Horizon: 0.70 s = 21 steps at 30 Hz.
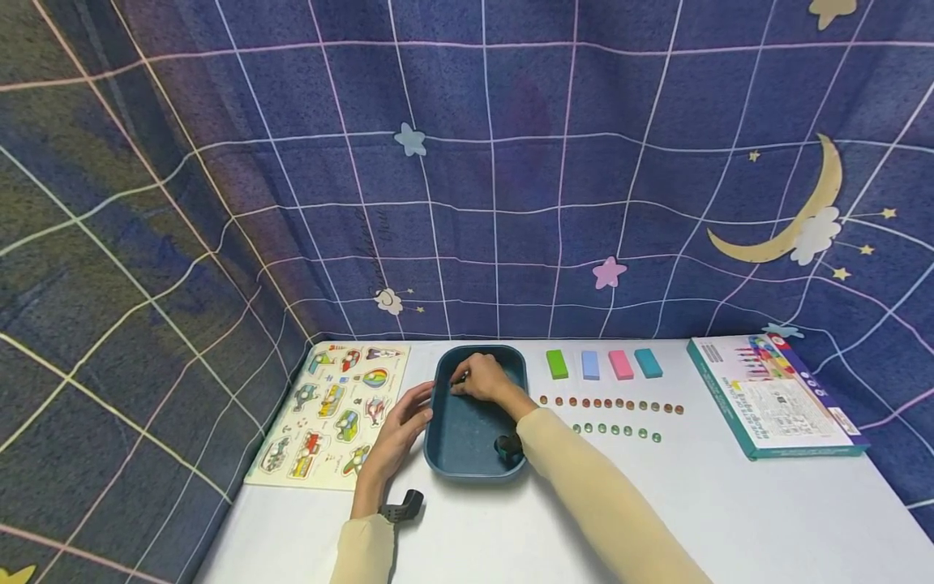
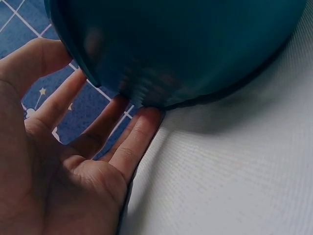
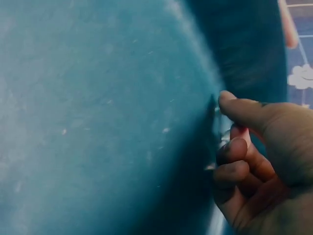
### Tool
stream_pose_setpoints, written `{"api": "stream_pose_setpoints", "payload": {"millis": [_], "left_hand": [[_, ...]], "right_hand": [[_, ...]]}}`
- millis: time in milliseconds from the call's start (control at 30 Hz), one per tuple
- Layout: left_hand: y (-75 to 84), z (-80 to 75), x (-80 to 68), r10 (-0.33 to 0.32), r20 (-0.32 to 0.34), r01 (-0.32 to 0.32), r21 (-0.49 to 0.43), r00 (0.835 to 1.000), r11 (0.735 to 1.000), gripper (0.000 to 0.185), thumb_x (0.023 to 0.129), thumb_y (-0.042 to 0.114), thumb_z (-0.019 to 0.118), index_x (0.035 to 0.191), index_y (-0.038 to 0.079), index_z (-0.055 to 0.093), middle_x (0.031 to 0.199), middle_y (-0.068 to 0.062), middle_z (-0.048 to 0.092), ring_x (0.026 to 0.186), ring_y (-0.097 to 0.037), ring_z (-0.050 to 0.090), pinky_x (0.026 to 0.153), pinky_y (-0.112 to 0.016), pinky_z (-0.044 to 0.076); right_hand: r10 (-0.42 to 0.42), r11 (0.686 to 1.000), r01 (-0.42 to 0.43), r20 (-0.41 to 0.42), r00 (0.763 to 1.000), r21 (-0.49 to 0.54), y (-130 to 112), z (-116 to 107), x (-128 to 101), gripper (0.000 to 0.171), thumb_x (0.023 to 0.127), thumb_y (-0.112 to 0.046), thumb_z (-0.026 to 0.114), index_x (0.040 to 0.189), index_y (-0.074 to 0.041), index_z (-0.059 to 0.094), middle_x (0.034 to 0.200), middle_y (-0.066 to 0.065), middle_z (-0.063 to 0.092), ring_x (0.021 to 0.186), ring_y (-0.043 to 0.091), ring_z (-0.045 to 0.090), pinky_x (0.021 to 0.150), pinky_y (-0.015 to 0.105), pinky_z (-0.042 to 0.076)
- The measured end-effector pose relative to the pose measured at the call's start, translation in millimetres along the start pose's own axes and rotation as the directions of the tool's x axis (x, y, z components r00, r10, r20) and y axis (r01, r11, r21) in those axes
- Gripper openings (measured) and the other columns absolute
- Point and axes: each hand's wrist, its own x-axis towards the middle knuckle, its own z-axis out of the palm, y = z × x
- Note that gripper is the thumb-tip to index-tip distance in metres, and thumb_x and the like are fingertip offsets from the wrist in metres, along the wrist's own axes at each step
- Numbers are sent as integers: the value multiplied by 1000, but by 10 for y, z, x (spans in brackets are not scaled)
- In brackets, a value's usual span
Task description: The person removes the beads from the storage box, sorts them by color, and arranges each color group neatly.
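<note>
Tray point(image 1: 438, 422): left hand point(image 2: 68, 161) touches wall; right hand point(image 3: 259, 166) maybe pinching (blurred).

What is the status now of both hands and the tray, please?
Left hand open, fingers against blue tray outer wall. Right hand inside tray, fingers curled, held item unclear. Beads beside tray, nothing blocking.

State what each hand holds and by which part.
The left hand holds nothing; its straight fingers touch the outer left wall of the blue tray. The right hand, curled inside the tray, may pinch something; unclear.

Cream long sleeves point(image 1: 584, 478), black wrist-worn cameras point(image 1: 403, 508).
</note>
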Motion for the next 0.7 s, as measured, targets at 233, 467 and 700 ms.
{"api": "stream_pose_setpoints", "payload": {"millis": [233, 467, 700], "left_hand": [[-30, 29, 18, -5, -14, 5, 3, 1000, 1000, 56, 105, 11, 58, 159, 10, 44, 165, -20, 42, 150, -36, 43, 110, -24, 50], [-19, 53, 11, -13, -43, 14, 3, 999, 1000, 56, 103, 12, 61, 158, 11, 47, 164, -20, 44, 150, -39, 44, 111, -24, 51], [4, 21, 9, -7, -31, 7, 20, 1000, 1000, 57, 105, 12, 59, 159, 11, 44, 166, -20, 42, 148, -33, 46, 111, -24, 50]], "right_hand": [[5, 991, 1, -49, 999, 132, 29, -318, -133, 17, 92, -19, 82, 104, -7, 84, 70, 4, 69, 59, 6, 51, 56, 20, 41], [83, 970, -29, -215, 973, 242, 304, -913, -659, 24, 95, -21, 80, 113, -5, 81, 75, 8, 71, 61, 11, 52, 58, 25, 42], [336, 940, -260, -471, 816, 220, 1046, -1286, -1518, 26, 97, -23, 78, 115, -5, 80, 73, 6, 66, 57, 9, 47, 53, 24, 39]]}}
